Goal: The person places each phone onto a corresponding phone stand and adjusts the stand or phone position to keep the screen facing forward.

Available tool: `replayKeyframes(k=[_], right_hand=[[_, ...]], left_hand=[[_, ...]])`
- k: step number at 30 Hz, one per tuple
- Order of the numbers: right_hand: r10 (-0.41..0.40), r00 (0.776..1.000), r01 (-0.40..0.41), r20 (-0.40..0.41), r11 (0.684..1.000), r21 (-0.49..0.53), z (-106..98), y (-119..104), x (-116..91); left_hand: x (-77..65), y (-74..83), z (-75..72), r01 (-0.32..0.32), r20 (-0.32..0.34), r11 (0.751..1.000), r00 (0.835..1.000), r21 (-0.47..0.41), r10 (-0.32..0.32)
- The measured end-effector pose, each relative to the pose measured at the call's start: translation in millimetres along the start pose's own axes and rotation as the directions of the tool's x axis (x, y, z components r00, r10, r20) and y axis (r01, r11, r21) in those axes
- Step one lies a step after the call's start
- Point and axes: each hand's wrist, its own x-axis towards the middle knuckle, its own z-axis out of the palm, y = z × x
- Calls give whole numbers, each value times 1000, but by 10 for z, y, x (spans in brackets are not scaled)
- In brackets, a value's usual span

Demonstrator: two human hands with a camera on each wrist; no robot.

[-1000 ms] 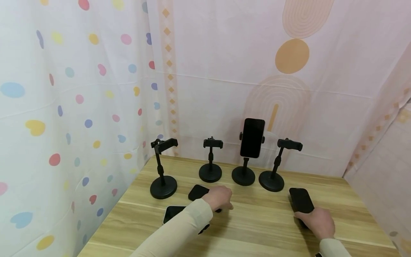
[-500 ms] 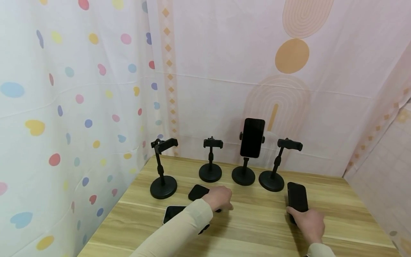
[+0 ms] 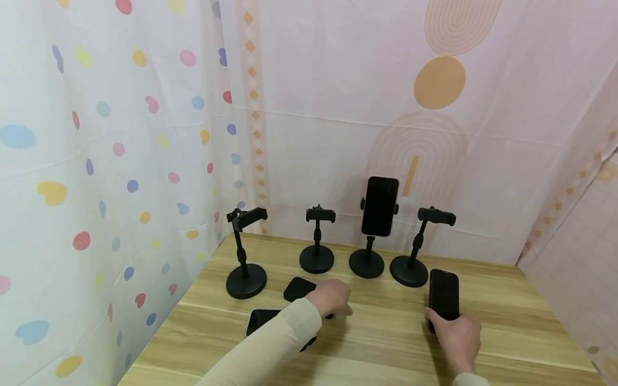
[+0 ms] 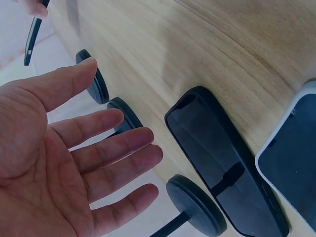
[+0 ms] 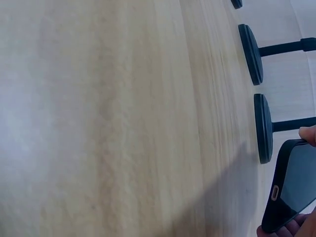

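Note:
My right hand (image 3: pixel 458 336) grips a black phone (image 3: pixel 444 295) by its lower part, held up above the table at the right. In the right wrist view the phone (image 5: pixel 291 185) sits between thumb and fingers. Over the table's left half my left hand (image 3: pixel 330 298) hovers with nothing in it. The left wrist view shows that palm (image 4: pixel 44 163) with fingers spread and slightly bent. Beneath it lies a dark phone (image 4: pixel 222 163), beside a white-edged phone (image 4: pixel 294 158). The nearest phone stand to the right hand is a black one (image 3: pixel 409 271) with a bare clamp.
Another black stand (image 3: pixel 366 264) holds an upright phone (image 3: pixel 380 206). Two more stands with bare clamps, one at the middle (image 3: pixel 316 259) and one at the left (image 3: pixel 246 281), stand along the back. A patterned curtain (image 3: pixel 314 161) hangs behind the wooden table (image 3: pixel 386 343).
My right hand has carried the black phone leftward and slightly away from me, turning it more upright. The left hand has stayed nearly still.

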Motion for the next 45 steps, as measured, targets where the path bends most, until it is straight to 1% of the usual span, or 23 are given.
replayKeyframes(k=[3,9,13,20,26,30,35,37,41,45], right_hand=[[-2,1000,3,-15,1000,31,3,-11,-19],[-8,1000,10,-28,997,75,-2,-47,-44],[-9,999,14,-52,995,103,-7,-75,-51],[-45,989,66,-144,987,148,-6,-127,-35],[-81,968,120,-239,981,153,6,-158,-29],[-86,958,133,-273,978,158,1,-191,-30],[-81,956,134,-281,975,175,-9,-232,-32],[-78,959,132,-274,974,183,-11,-244,-34],[-76,960,133,-268,971,199,-14,-263,-37],[-78,957,139,-281,969,205,-18,-276,-33]], left_hand=[[11,13,-7,-9,-14,1000,1000,-5,9],[31,30,-21,-43,-60,999,997,27,45],[50,38,-44,-54,-57,998,997,30,55],[92,53,-59,-77,-78,996,994,52,80],[94,86,-91,-77,-90,995,993,58,82],[102,105,-113,-85,-101,995,991,50,90],[132,140,-154,-90,-103,995,990,43,94],[156,155,-170,-100,-111,994,988,44,104],[200,199,-225,-131,-139,989,981,71,139],[193,256,-319,-159,-178,982,969,99,174]])
